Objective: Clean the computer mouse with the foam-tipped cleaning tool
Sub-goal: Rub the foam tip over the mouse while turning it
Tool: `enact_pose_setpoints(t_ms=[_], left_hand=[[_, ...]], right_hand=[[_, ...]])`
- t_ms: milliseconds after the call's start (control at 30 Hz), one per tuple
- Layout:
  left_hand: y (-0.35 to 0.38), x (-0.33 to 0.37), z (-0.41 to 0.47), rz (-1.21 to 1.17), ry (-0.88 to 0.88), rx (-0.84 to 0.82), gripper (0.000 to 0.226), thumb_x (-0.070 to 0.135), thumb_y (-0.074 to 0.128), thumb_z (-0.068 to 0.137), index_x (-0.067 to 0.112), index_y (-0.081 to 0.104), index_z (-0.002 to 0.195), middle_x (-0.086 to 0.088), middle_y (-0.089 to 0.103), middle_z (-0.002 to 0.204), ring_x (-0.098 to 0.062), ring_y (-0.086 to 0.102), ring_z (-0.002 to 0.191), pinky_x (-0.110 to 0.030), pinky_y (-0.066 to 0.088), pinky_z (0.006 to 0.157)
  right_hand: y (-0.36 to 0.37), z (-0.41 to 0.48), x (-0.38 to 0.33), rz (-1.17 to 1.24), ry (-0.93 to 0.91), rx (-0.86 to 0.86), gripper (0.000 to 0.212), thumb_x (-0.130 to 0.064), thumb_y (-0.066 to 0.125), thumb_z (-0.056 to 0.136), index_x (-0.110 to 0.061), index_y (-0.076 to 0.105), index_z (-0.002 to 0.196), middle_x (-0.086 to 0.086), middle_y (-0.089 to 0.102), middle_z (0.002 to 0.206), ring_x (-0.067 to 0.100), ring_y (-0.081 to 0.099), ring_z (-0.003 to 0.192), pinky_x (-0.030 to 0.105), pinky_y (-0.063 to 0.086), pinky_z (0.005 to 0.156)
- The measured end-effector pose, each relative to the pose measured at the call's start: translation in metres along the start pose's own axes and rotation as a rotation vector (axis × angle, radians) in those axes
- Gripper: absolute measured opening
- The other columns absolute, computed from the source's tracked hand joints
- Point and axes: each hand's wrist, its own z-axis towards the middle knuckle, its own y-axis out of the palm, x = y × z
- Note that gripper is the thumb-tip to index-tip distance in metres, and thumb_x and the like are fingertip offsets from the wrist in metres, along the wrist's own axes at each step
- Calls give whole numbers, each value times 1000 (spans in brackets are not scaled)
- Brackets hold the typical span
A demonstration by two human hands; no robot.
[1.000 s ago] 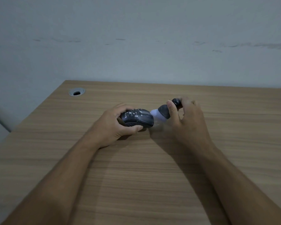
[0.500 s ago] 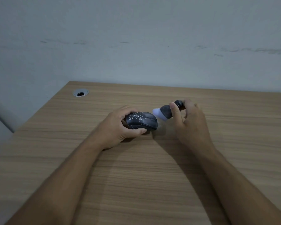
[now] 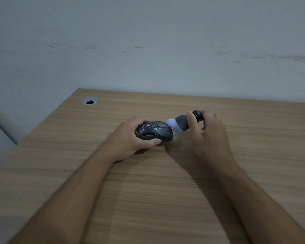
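Note:
A dark computer mouse (image 3: 156,132) speckled with white flecks sits low over the wooden desk (image 3: 165,199), gripped from the left by my left hand (image 3: 130,138). My right hand (image 3: 209,136) holds the cleaning tool (image 3: 182,123), a dark stubby body with a pale foam tip. The foam tip points left and sits right at the mouse's front right end; contact cannot be told. The tool's rear end is hidden in my fingers.
A round metal cable grommet (image 3: 90,101) is set in the desk's far left corner. A grey wall (image 3: 148,41) rises right behind the desk. The desk's left edge runs diagonally at the left.
The view shifted slightly, so everything sits lower and to the right. The foam tip lifted a little and stays by the mouse's front end. Both hands keep their grips.

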Motion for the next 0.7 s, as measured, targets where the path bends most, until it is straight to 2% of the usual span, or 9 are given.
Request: enact_pose_setpoints(t_ms=[167, 267, 333, 467, 567, 633, 700], left_hand=[[1, 1, -1, 15, -5, 8, 44, 25, 99, 82, 31, 79, 120, 3, 78, 114, -14, 74, 105, -32, 57, 94], [-1, 0, -2, -8, -36, 20, 43, 25, 99, 82, 30, 79, 120, 2, 78, 115, -17, 76, 104, -38, 59, 94], [-1, -1, -2, -20, -43, 20, 41, 26, 100, 82, 30, 79, 118, 0, 79, 114, -20, 77, 104, -42, 60, 95], [0, 1, -3, -16, -49, 23, 40, 27, 99, 83, 30, 80, 118, 1, 80, 114, -17, 78, 104, -40, 59, 97], [1, 1, -1, -13, -42, 28, 40, 27, 99, 83, 27, 80, 119, -2, 81, 114, -21, 78, 105, -45, 60, 98], [1, 1, -1, -19, -46, 32, 42, 27, 100, 83, 27, 81, 120, -3, 81, 115, -24, 79, 105, -48, 61, 99], [0, 1, -1, -47, -66, 29, 41, 25, 99, 83, 25, 80, 120, -4, 80, 115, -26, 79, 103, -43, 62, 94]], right_hand=[[0, -6, -18, 82, -89, 32, 14, -41, 60, 106, -30, 61, 97, -24, 59, 88, 15, 56, 86, 20, 40, 76], [4, -9, -16, 47, -113, -33, 15, -39, 62, 105, -25, 66, 100, -24, 60, 90, 14, 55, 92, 21, 39, 79], [3, -6, -7, -11, -71, -62, 14, -39, 61, 106, -27, 62, 99, -24, 58, 88, 16, 54, 97, 23, 35, 76], [-5, 0, 4, -52, 9, -42, 14, -39, 59, 106, -28, 61, 98, -25, 55, 85, 19, 56, 96, 26, 34, 75], [-6, -2, -5, 75, 20, 12, 18, -43, 60, 106, -28, 65, 97, -22, 55, 75, 13, 54, 80, 27, 36, 72], [-3, -6, -15, 131, -14, -8, 20, -44, 61, 106, -26, 67, 97, -21, 56, 73, 8, 53, 75, 23, 37, 68], [0, -9, -21, 95, -50, -49, 21, -43, 62, 105, -25, 68, 98, -17, 60, 77, 7, 55, 77, 14, 37, 66]])
